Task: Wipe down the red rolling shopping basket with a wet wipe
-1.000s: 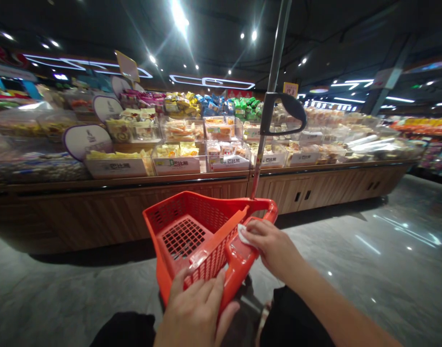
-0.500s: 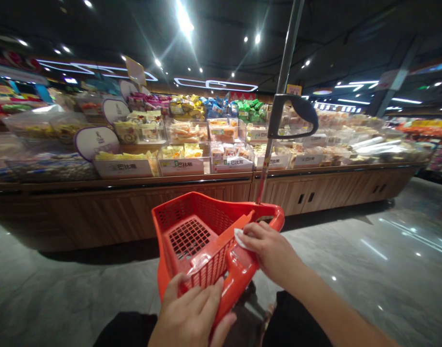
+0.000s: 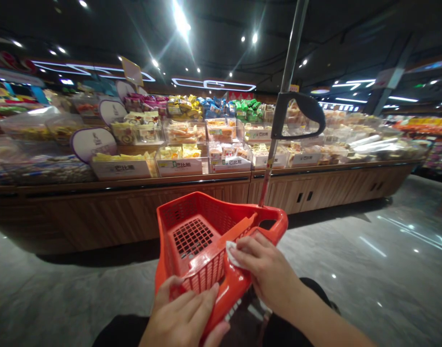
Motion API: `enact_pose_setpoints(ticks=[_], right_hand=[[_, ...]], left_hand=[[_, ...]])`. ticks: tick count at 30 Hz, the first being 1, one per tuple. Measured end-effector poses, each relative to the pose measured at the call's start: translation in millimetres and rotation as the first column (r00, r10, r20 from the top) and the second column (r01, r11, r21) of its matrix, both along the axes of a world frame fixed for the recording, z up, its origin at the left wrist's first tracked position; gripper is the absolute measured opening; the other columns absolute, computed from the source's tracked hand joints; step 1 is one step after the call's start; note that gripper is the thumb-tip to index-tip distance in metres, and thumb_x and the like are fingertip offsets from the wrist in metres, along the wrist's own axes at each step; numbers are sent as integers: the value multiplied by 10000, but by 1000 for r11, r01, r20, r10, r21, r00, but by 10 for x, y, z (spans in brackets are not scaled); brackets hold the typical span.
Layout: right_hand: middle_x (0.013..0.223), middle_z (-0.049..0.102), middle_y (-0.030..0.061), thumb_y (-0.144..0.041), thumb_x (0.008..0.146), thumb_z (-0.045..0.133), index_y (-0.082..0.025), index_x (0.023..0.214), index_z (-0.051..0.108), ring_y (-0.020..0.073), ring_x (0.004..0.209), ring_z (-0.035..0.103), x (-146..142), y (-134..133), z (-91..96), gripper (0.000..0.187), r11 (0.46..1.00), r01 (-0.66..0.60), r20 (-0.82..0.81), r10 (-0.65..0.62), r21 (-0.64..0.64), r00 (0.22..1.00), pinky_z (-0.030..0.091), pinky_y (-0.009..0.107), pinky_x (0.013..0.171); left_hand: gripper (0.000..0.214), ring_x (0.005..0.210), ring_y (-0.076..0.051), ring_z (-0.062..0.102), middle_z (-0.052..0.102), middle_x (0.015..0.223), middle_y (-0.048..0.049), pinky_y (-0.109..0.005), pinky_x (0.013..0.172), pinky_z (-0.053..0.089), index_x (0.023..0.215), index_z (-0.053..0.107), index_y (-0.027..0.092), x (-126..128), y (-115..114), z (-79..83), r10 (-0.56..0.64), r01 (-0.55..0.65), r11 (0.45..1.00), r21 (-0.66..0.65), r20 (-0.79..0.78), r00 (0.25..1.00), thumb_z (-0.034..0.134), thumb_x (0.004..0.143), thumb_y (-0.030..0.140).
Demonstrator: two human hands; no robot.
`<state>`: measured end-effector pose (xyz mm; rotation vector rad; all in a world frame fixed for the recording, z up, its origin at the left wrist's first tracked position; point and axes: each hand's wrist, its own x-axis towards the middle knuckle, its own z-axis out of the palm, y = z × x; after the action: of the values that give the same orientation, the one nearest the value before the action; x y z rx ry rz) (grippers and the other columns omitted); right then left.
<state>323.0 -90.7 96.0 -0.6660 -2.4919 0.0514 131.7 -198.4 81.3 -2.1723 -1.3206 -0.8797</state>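
A red plastic shopping cart (image 3: 226, 294) with a slatted basket stands in front of me, with nothing visible inside the basket. My left hand (image 3: 181, 315) is wrapped over its near edge, thumb on one side and fingers on the other. A folded white tissue (image 3: 231, 254) is pinched in my right hand (image 3: 269, 270), pressed against the glossy red surface near the middle of the cart's handle side. My right palm hides part of the tissue. From the cart's far right corner rises a metal pole with a dark grey loop handle (image 3: 279, 115).
Behind the cart runs a long wooden display counter (image 3: 202, 193) with clear bins of packaged snacks (image 3: 181, 154). Round white signs (image 3: 94, 143) stand at its left. Grey shiny floor (image 3: 351, 246) lies to the right. My knees in black are below.
My right hand has slid the tissue left and slightly down along the cart's red surface. My left hand keeps its hold, and the cart has shifted slightly right in view.
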Motion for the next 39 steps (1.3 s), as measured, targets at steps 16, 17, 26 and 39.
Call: enact_pose_setpoints(ticks=[16,17,26,39], right_hand=[[1113,589,72,-23,824,440,-225,1180,610,223,945,514,183,79,-177,442,992,126,-189,-127,-20,974,493,368,829],[1106,592,69,-23,819,443,-230,1175,614,222,944,516,218,129,-184,445,990,139,-195,-140,-21,971,493,367,832],[1077,595,76,31,738,418,-210,1094,665,233,939,502,421,414,-380,496,917,400,-275,-383,6,882,499,385,832],[1102,581,87,27,754,412,-203,1146,629,243,927,508,499,359,-397,503,885,463,-249,-441,39,863,491,411,837]], left_hand=[[349,689,-129,650,731,842,42,-333,999,266,1069,611,217,-314,-11,-17,-35,45,998,48,-190,981,638,769,393],[387,702,-136,653,731,860,37,-343,993,275,1091,603,219,-352,-20,-46,-28,39,998,44,-222,975,643,762,419],[467,759,-171,665,726,902,29,-397,1018,278,1134,583,248,-583,19,-143,-21,22,1000,3,-227,974,665,733,474],[364,831,-162,608,701,839,79,-387,1027,223,1092,599,376,-826,-15,-61,22,-24,995,-94,-22,1000,637,742,471]])
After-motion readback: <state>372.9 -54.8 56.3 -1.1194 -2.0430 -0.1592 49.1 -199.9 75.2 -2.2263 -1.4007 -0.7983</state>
